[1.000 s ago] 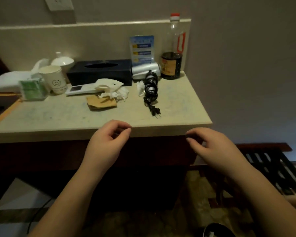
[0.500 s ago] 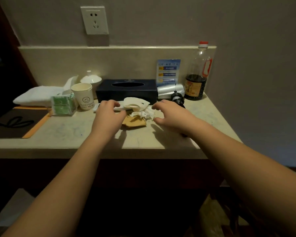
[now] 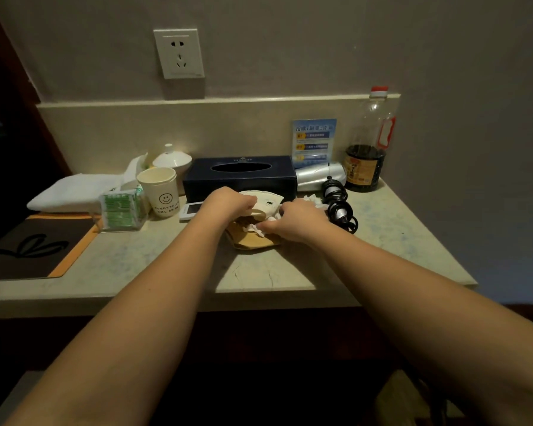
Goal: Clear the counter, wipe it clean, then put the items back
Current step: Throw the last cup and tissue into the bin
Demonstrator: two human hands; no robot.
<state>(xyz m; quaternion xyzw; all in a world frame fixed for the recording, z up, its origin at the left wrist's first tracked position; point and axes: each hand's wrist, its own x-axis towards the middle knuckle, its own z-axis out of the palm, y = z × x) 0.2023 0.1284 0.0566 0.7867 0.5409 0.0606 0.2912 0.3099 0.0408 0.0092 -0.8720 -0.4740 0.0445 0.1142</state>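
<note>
Both of my hands are over a small heap of litter in the middle of the pale stone counter point(image 3: 173, 265). My left hand point(image 3: 228, 202) grips the near edge of a white paper wrapper point(image 3: 268, 201) that bears a small face drawing. My right hand point(image 3: 299, 221) curls round crumpled white tissue point(image 3: 257, 231). Under both lies a flattened brown paper piece point(image 3: 253, 241). More crumpled tissue point(image 3: 313, 199) shows just past my right hand.
Along the back stand a dark tissue box point(image 3: 240, 176), a smiley paper cup point(image 3: 159, 192), a green packet box point(image 3: 120, 210), a folded white towel point(image 3: 74, 192), a silver hair dryer point(image 3: 317, 176) with coiled black cord point(image 3: 340, 209), and a soy sauce bottle point(image 3: 366, 149). A white remote point(image 3: 190, 210) lies by the cup; a dark mat point(image 3: 28, 247) lies left.
Both hands rose from below the counter's front edge, reached forward over it and closed on the litter pile. The camera view tilted up toward the wall.
</note>
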